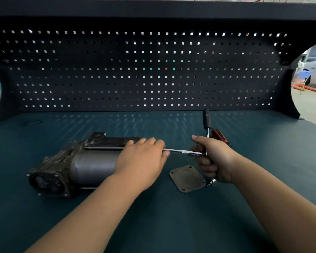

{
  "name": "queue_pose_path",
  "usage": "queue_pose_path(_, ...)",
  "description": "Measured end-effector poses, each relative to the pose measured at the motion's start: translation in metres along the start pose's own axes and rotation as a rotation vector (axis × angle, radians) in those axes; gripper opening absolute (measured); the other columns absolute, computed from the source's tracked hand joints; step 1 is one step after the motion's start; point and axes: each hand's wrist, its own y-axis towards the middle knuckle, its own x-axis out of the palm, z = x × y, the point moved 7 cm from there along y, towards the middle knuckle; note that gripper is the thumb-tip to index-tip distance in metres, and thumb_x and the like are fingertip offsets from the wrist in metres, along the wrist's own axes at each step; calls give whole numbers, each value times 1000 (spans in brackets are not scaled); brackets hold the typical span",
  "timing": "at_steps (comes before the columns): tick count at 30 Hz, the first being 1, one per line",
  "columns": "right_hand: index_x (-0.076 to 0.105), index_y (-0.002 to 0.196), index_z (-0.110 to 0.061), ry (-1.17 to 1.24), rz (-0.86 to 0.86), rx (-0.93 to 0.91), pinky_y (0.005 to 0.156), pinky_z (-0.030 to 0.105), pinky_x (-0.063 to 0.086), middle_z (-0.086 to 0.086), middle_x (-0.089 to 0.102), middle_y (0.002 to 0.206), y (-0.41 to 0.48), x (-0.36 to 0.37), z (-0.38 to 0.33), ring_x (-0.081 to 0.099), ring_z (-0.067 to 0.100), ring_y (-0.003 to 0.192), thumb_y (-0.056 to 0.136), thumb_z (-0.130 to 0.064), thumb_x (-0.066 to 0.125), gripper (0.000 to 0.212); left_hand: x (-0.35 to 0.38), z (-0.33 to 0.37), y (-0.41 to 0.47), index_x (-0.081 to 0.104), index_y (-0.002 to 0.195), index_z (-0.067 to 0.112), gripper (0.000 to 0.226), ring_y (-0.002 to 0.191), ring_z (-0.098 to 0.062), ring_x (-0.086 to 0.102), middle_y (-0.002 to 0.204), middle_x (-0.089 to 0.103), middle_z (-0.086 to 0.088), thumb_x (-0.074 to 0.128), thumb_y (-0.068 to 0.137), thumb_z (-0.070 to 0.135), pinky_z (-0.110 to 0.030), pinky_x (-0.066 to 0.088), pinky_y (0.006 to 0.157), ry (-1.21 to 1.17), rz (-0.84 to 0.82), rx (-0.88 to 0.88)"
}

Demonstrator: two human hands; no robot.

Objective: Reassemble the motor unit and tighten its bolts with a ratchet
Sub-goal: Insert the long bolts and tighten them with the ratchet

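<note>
your left hand [142, 157] was curled over the right end of the motor unit [77, 165], pinching the tip of the extension bar [182, 151], and your right hand [213, 159], further right of the motor, held the ratchet [212, 182] in a full fist. the cover plate [187, 178] lay loose just right of the motor, so you were likely tightening an end bolt, though your hand hid it. next you needed to keep the bar square while swinging the handle.
</note>
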Motion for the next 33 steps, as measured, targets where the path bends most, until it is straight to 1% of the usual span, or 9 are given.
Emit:
queue_pose_path(3,51,69,-15,-6,45,-61,38,19,18,2,30,41,2,0,-2,19,15,31,97,-45,45,41,1,-4,1,45,108,28,33,104,-18,50,108,55,8,20,100,48,-35,30,79,22,-2,0)
queue_pose_path(7,58,62,-14,-174,160,-316,43,24,26,3,40,42,-2,-8,-16,31,16,33,95,-42,50,44,1,-3,3,46,108,27,34,104,-18,51,109,56,7,20,100,47,-36,29,79,25,-30,10)
queue_pose_path(11,72,77,-17,-757,336,-912,62,14,41,-12,61,64,-34,-5,-39,56,-1,62,85,-26,72,12,0,-3,3,45,108,28,33,105,-18,50,109,56,7,20,101,47,-36,31,81,26,-55,1)
queue_pose_path(13,75,91,-13,-1005,371,-1072,66,25,47,-5,66,79,-46,2,-41,63,13,72,82,-25,76,16,0,-4,3,45,108,28,33,106,-18,50,110,56,7,20,101,47,-36,31,82,23,-67,-12)
queue_pose_path(16,74,97,-9,-991,408,-1107,67,34,52,1,69,85,-50,1,-45,66,21,76,83,-25,75,21,-2,-3,3,45,108,27,33,106,-18,51,110,56,7,19,101,47,-36,31,81,31,-53,-21)
queue_pose_path(24,69,81,-19,-841,312,-924,66,28,45,-7,65,73,-29,-4,-36,57,8,71,90,-36,60,22,-1,-3,-4,35,124,35,31,111,-15,45,118,46,12,19,99,45,-34,33,86,-15,33,-6)
queue_pose_path(28,59,67,-9,-513,279,-542,49,29,32,-7,43,48,-3,-10,-19,40,11,45,92,-42,56,41,-1,-2,-5,40,124,34,35,112,-15,42,120,49,13,19,99,46,-33,33,88,27,33,13)
queue_pose_path(31,63,83,-4,-11,35,-147,40,19,25,2,35,43,7,-2,4,26,16,32,94,-52,48,51,0,-2,-4,44,120,33,37,111,-15,44,116,53,12,19,98,49,-34,33,87,63,6,11)
queue_pose_path(33,64,91,-7,46,-37,-45,38,17,24,1,34,43,7,2,10,23,14,31,94,-57,44,54,0,-1,-4,45,118,32,37,111,-15,45,116,54,12,18,99,49,-34,33,87,69,-9,10)
